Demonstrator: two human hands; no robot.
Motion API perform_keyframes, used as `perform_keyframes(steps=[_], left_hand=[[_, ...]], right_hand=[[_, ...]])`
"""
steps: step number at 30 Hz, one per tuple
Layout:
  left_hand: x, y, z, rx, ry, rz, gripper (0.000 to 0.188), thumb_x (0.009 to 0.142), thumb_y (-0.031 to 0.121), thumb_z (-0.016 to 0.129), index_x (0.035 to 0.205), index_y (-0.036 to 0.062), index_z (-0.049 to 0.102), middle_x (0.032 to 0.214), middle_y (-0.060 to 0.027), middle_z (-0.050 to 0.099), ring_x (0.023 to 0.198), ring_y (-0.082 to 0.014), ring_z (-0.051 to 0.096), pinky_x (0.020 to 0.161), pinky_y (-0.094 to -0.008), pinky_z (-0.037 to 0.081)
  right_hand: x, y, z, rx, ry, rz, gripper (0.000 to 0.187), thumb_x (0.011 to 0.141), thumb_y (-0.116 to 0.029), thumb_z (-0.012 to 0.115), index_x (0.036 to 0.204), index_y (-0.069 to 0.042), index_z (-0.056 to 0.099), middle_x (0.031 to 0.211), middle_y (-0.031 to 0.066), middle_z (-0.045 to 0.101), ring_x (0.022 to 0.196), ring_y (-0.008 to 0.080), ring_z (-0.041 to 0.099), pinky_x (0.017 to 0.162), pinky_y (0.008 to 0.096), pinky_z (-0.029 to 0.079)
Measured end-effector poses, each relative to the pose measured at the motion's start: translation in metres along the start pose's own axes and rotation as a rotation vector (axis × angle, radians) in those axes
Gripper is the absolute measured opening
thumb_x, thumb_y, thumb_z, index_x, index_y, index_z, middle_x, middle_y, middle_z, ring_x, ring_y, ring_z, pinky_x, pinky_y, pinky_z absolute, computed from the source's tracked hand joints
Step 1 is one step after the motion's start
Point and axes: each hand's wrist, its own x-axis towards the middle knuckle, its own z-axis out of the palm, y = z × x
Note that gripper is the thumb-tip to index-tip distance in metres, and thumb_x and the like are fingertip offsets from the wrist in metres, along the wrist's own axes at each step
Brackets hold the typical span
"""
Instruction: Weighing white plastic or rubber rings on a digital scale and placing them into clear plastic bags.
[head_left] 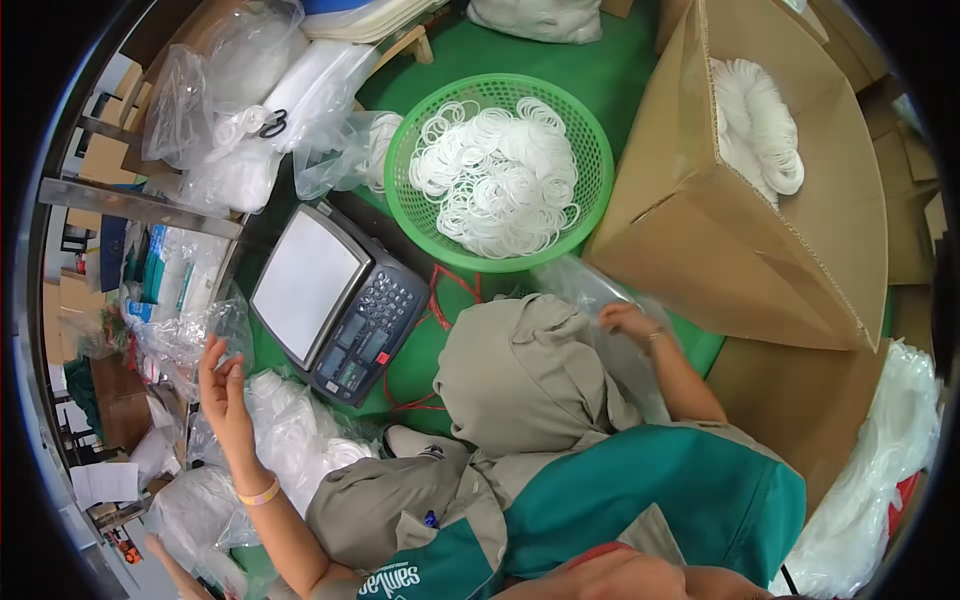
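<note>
Clear plastic bagging (628, 372) lies between the person's raised knee and the right forearm, its upper end reaching toward the underside of a green basket. The right hand (632, 322) is over this plastic, fingers curled in; whether they grip its edge cannot be told. Out to the other side, the left hand (226, 398) is raised with fingers spread and slightly bent, holding nothing visible, and a band (260, 492) circles that wrist. It is nearest to crumpled clear bags (195, 335) beyond its fingers and a dark grey scale (370, 325) to its right.

The scale sits at an angle, with a pale flat plate (310, 283) and a keypad facing the person. Just beyond it stands the round, perforated green basket (398, 190), heaped with thin white rings (495, 180). Red cord (437, 300) runs over the green floor (620, 75) between scale and knee. To the right, an open cardboard box (690, 240) leans toward the basket, a thick bundle of white loops (758, 130) showing inside. At upper left, dark-handled scissors (273, 124) rest on white plastic wrapping (240, 165). More white, plastic-wrapped goods (290, 430) lie beside the left forearm.
</note>
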Motion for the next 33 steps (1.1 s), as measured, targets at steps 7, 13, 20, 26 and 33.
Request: perform_keyframes(steps=[7,13,20,26,33], left_hand=[[0.005,0.047,0.043,-0.125,-0.242,-0.032,0.027,0.082,0.001,0.049,0.109,0.0002,0.052,0.100,-0.0054,0.056,0.089,-0.0126,0.053,0.078,-0.0228,0.041],[-0.008,0.110,0.073,-0.385,-0.526,0.080,0.023,0.086,0.016,0.049,0.091,-0.0031,0.061,0.091,-0.0106,0.061,0.086,-0.0170,0.056,0.077,-0.0283,0.043],[-0.011,0.108,0.052,-0.718,-0.259,-0.190,0.019,0.086,0.017,0.050,0.089,0.0009,0.060,0.080,-0.0022,0.060,0.075,-0.0072,0.054,0.070,-0.0214,0.043],[-0.008,0.067,0.018,-0.867,0.251,-0.180,0.022,0.083,0.020,0.056,0.065,0.0148,0.046,0.056,0.0055,0.042,0.051,-0.0041,0.036,0.050,-0.0199,0.031],[-0.012,0.068,-0.008,-0.818,0.136,-0.184,0.020,0.086,0.025,0.051,0.074,0.0106,0.045,0.062,0.0018,0.048,0.054,-0.0090,0.049,0.051,-0.0221,0.040]], right_hand=[[-0.091,-0.205,0.009,0.569,-0.561,-0.541,0.012,0.076,-0.013,0.051,0.076,-0.001,0.050,0.084,0.0118,0.057,0.075,0.0204,0.055,0.068,0.0318,0.045],[-0.091,-0.335,0.112,0.128,-0.863,-0.734,0.008,0.080,-0.010,0.052,0.077,-0.003,0.049,0.103,0.0091,0.051,0.083,0.0115,0.048,0.072,0.0251,0.039],[-0.106,-0.375,0.247,-0.735,-0.588,-1.444,0.006,0.080,-0.009,0.052,0.078,-0.005,0.049,0.104,0.0102,0.048,0.083,0.0207,0.049,0.073,0.0292,0.041],[-0.086,-0.345,0.276,-0.565,-0.242,-1.608,0.005,0.075,-0.004,0.049,0.076,-0.002,0.044,0.091,0.0132,0.048,0.079,0.0258,0.050,0.066,0.0301,0.041],[-0.110,-0.351,0.271,-0.875,-0.416,-1.583,0.023,0.069,-0.008,0.060,0.090,-0.007,0.052,0.103,0.0121,0.053,0.097,0.0290,0.051,0.081,0.0350,0.041]])
